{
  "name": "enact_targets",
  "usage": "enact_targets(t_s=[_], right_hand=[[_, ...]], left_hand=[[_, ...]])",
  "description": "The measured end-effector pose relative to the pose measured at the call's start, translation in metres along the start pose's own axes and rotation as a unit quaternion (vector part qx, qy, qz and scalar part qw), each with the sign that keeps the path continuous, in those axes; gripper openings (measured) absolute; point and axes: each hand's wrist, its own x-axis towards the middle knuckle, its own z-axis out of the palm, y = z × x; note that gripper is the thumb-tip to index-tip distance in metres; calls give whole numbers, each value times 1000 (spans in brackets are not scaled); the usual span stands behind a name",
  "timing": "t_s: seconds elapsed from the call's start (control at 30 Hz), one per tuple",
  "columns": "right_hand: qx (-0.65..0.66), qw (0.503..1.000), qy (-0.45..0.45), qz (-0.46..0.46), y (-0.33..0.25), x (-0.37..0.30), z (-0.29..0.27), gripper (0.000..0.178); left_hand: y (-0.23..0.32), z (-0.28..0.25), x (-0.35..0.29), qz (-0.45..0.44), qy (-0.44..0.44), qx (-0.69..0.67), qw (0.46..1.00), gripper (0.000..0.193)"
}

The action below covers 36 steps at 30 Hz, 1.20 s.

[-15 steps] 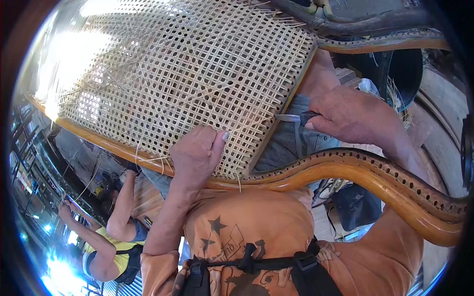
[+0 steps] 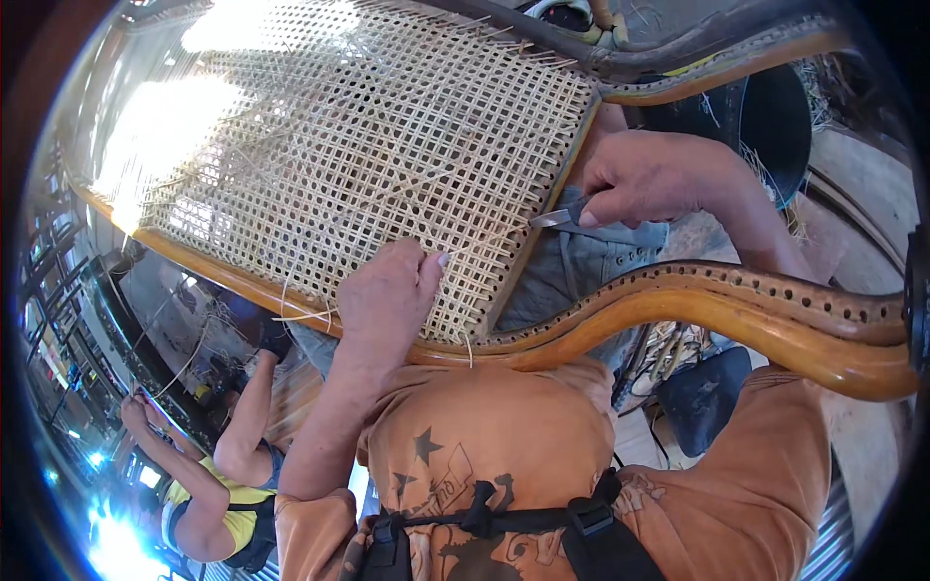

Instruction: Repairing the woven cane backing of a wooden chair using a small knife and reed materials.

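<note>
Gripping hand: 1, the right hand [image 2: 649, 184], fingers clamped around the dark handle of 1 knife [image 2: 552, 219]; its forearm passes partly behind the near curved rail.
Knife blade: 1, short and metallic, directed leftward, its tip at the right edge of the cane panel [image 2: 455, 145]; whether tip and cane touch cannot be told.
Resting hand: 1, the left hand [image 2: 387, 295], lying on the weave near the panel's lower right corner, fingers curled under and thumb extended; whether the fingertips pinch a strand cannot be told, being hidden.
Cane panel: 1, a pale lattice set in a wooden frame [image 2: 223, 275], filling the upper middle and left of the view, partly above the person's grey-blue trousers [image 2: 581, 266].
Loose strands: at least 2 at the near edge; 1 projects just left of the left hand, 1 hangs over the rail below the corner.
Curved rails: 2, on the right, both pierced by a row of holes; the near curved rail [image 2: 668, 308] is glossy orange-brown, the far rail [image 2: 722, 85] lies above.
Dark container: 1 [image 2: 778, 126], below the far rail.
Orange shirt: 1 [image 2: 504, 407], bearing 2 dark stars; black straps with 2 buckles cross it.
Co-worker: 1, lower left, in a yellow top [image 2: 240, 528].
</note>
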Motion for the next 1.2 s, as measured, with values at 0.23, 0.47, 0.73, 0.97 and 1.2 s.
enact_targets(t_s=[0.23, 0.47, 0.73, 0.97, 1.2], right_hand=[[235, 939, 236, -85, 90, -80, 26, 32], [620, 559, 487, -258, 217, -109, 270, 38], [327, 888, 228, -230, -69, -42, 205, 33], [17, 914, 315, -254, -112, 46, 128, 24], [-171, 926, 296, -157, -122, 101, 112, 15]], left_hand=[[9, -11, -2, -86, -76, 75, 991, 33], [11, -42, -30, 122, 152, 49, 980, 31], [34, -24, -90, 171, -87, -418, 888, 46], [-33, -16, -112, -151, 136, -705, 679, 39], [-80, 4, -142, -127, 116, -679, 713, 37]])
